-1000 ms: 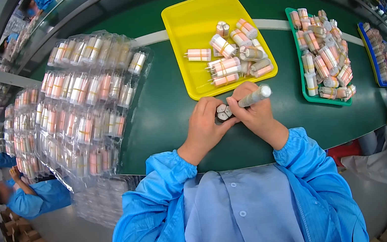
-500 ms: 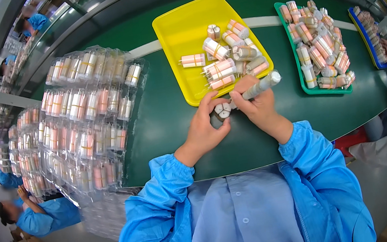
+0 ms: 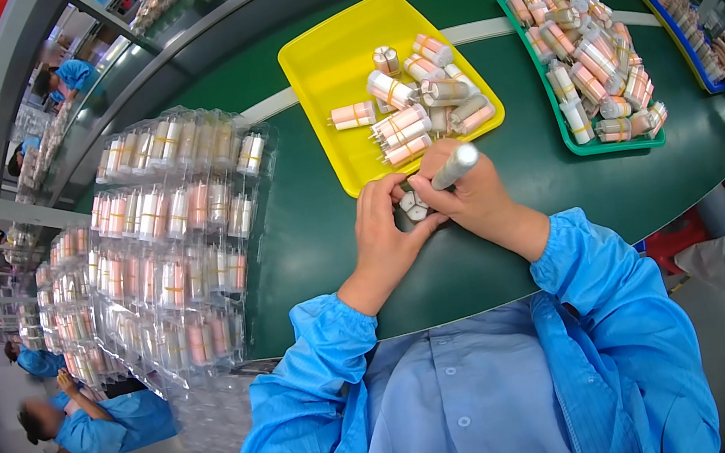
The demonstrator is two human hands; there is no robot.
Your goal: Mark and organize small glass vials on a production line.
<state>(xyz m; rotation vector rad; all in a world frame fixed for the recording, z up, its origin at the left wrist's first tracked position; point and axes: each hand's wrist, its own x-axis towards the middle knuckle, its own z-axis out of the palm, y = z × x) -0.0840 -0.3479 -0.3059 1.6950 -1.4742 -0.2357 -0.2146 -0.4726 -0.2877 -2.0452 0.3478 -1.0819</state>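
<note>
At the left, stacked clear plastic trays (image 3: 169, 246) are seen on the green counter (image 3: 308, 235), their pockets filled with rows of pink and white tubes. Further right, a yellow tray (image 3: 330, 72) is set on the counter, and a loose heap of the same tubes is held in its right half, with one tube lying apart toward the middle. Just below its near edge, the left hand (image 3: 387, 232) is closed around small white caps (image 3: 414, 207), which are pinched at the fingertips. Touching it, the right hand (image 3: 471, 201) is closed on a silver tube (image 3: 455, 166), tilted up to the right. At the right, a green tray (image 3: 580, 142) is piled with more tubes, and a blue tray (image 3: 681, 38) lies beyond it.
</note>
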